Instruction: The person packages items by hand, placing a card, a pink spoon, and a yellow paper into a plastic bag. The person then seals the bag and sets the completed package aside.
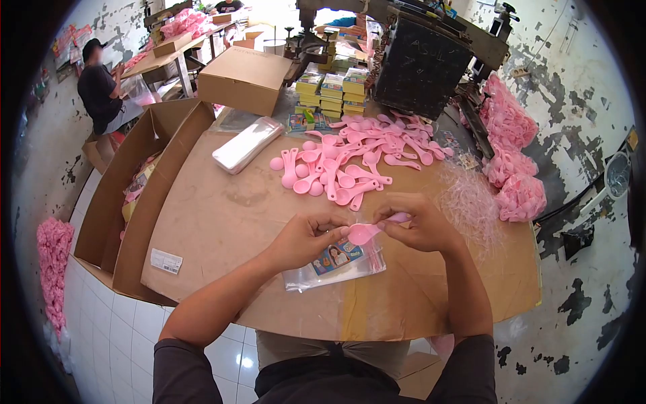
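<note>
Between my hands is a pink spoon (363, 233), its bowl toward the left and its handle toward the right. My right hand (420, 223) pinches the handle. My left hand (306, 237) has its thumb and fingers closed at the edge of the bowl. Below them a clear plastic bag (336, 275) lies on the cardboard-covered table (222, 222), with a printed card (336, 256) showing at it. Just beyond my hands lies a heap of pink spoons (350, 158).
A stack of clear bags (247, 145), stacked yellow card packs (331, 91) and a black metal box (422, 64) stand farther back. At left is a long open carton (158, 195). Pink bundles (515, 158) and plastic strands (471, 202) lie right. A person (101, 87) sits back left.
</note>
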`<action>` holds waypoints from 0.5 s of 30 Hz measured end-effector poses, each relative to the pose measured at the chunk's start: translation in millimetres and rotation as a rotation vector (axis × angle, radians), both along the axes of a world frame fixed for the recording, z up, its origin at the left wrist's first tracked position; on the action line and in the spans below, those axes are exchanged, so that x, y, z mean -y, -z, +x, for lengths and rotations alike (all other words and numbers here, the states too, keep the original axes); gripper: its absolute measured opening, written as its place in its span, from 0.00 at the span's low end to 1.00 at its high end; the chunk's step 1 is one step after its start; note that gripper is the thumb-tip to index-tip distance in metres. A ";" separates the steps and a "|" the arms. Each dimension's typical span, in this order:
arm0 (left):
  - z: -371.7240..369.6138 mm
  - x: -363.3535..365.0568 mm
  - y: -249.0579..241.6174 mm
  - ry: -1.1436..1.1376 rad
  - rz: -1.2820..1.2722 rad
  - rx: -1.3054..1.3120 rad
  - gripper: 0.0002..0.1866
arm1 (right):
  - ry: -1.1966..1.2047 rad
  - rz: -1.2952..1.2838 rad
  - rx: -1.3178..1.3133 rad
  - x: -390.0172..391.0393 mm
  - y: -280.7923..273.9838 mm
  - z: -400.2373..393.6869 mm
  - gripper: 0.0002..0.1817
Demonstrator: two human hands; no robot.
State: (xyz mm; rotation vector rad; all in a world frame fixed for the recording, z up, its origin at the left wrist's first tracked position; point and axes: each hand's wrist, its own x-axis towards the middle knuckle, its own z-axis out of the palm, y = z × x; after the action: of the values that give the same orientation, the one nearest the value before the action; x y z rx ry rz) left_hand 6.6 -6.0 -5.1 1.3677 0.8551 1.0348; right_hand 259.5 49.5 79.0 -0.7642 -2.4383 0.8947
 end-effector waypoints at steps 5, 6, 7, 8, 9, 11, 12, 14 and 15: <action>4.6 5.2 1.6 0.089 0.083 0.043 0.14 | -0.135 -0.034 -0.195 16.9 17.8 -31.3 0.22; 5.0 5.1 0.3 0.102 0.132 0.044 0.14 | -0.187 -0.317 -0.296 18.5 18.3 -34.4 0.23; 1.3 5.6 -3.3 0.164 0.031 0.084 0.14 | -0.239 -0.602 -0.395 19.9 18.4 -37.1 0.25; -5.2 7.1 -9.4 0.225 -0.072 0.125 0.15 | -0.290 -0.889 -0.491 20.8 18.6 -38.7 0.27; -9.6 8.0 -14.7 0.286 -0.177 0.167 0.15 | -0.309 -0.779 -0.488 16.0 17.0 -34.5 0.26; -12.1 8.1 -16.4 0.279 -0.189 0.166 0.16 | -0.342 -0.562 -0.473 -0.4 10.1 -20.8 0.25; -12.5 7.7 -17.1 0.275 -0.191 0.164 0.17 | -0.269 -0.287 -0.364 0.4 1.4 -21.4 0.19; -11.6 4.9 -9.1 0.279 -0.080 0.168 0.19 | -0.321 -0.133 -0.227 3.6 -4.2 -26.0 0.13; -10.8 4.7 -6.6 0.282 -0.026 0.169 0.20 | -0.344 -0.056 -0.160 6.1 -7.0 -28.8 0.11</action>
State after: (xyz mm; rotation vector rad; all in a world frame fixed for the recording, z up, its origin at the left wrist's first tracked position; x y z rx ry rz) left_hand -4.2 -10.7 1.5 1.3150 0.5314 0.9011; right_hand 230.8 43.5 86.0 -0.2789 -2.4478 1.1074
